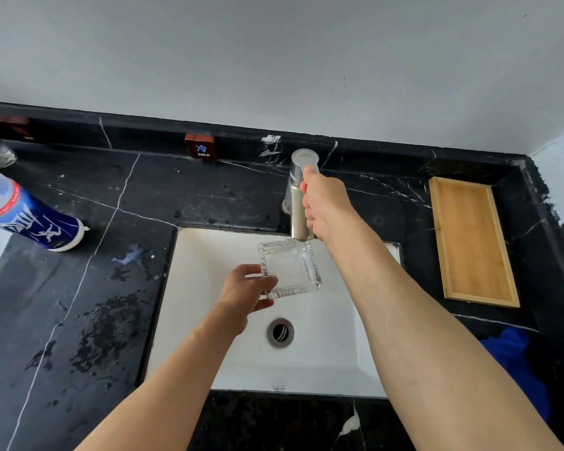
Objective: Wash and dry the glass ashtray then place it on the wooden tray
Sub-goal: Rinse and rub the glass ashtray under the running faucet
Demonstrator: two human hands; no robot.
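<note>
A square clear glass ashtray (pixel 292 266) with ribbed edges hangs over the white sink (pixel 323 359), just under the spout. My left hand (pixel 245 297) grips its left corner, thumb on top. My right hand (pixel 323 203) is closed around the steel faucet (pixel 298 190) and its handle. No water stream shows clearly. The wooden tray (pixel 469 242) lies flat and bare on the black counter to the right of the sink.
The black marble counter (pixel 111 222) around the sink is wet with splashes on the left. A blue and white bottle (pixel 30 219) lies at the far left. A blue cloth (pixel 518 362) sits at the right near edge. A "COLD" sign (pixel 201 148) stands on the back ledge.
</note>
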